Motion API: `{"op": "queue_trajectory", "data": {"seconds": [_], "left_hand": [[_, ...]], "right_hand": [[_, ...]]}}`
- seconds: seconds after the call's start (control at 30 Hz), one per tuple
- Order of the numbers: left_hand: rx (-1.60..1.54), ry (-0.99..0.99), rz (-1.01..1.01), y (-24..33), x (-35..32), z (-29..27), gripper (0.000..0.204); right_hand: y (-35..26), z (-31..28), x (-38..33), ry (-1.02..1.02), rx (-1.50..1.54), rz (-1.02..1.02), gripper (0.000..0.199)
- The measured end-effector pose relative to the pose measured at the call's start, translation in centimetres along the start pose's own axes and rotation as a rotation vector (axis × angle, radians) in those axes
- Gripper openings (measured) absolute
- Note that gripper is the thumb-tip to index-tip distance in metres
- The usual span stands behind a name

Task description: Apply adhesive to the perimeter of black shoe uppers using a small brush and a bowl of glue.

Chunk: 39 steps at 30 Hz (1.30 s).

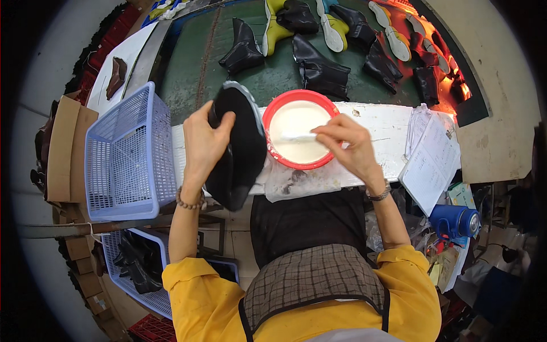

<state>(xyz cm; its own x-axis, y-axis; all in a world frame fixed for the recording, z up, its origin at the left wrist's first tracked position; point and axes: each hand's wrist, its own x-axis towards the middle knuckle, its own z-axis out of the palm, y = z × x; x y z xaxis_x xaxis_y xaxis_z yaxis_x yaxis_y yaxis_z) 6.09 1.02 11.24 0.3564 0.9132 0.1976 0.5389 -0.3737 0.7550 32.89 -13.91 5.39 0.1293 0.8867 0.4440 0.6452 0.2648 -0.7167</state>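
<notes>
My left hand [203, 142] grips a black boot [239, 151] held upright, its pale-edged sole turned toward the belt. My right hand [350, 142] pinches a small brush [297, 137] whose tip lies in the white glue of a red bowl [273, 111]. The bowl stands on a white, glue-stained ledge [382, 128] right beside the boot. A beaded bracelet is on my left wrist and a band on my right.
A light blue plastic basket [128, 157] stands left of the boot. Beyond the ledge a green conveyor belt [188, 74] carries several black boots and yellow-green soles. Papers [430, 162] lie at the right; a blue basket with black pieces [137, 265] sits below left.
</notes>
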Motion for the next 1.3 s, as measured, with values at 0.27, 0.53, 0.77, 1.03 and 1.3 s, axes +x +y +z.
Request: {"op": "queue_trajectory", "data": {"seconds": [0.27,0.53,0.77,1.03,1.3], "left_hand": [[0.027,-0.103,-0.022,-11.2,-2.9,1.4,0.132],[0.546,-0.242,0.031,-11.3,-7.5,0.9,0.134],[0.113,-0.065,0.204,-9.4,-8.0,-0.6,0.108],[0.005,-0.183,0.448,-3.9,-9.8,-0.4,0.101],[-0.069,-0.022,0.463,-2.6,-9.4,1.0,0.1]], "right_hand": [[2.4,-2.2,-1.3,-0.006,-0.54,0.126,0.013],[3.6,-2.3,-2.1,0.048,-0.339,0.244,0.016],[3.1,-2.6,-2.8,0.089,-0.244,0.26,0.014],[-0.9,-0.3,0.7,0.069,0.127,0.069,0.01],[-0.8,-1.1,1.3,0.174,0.098,-0.083,0.014]]}}
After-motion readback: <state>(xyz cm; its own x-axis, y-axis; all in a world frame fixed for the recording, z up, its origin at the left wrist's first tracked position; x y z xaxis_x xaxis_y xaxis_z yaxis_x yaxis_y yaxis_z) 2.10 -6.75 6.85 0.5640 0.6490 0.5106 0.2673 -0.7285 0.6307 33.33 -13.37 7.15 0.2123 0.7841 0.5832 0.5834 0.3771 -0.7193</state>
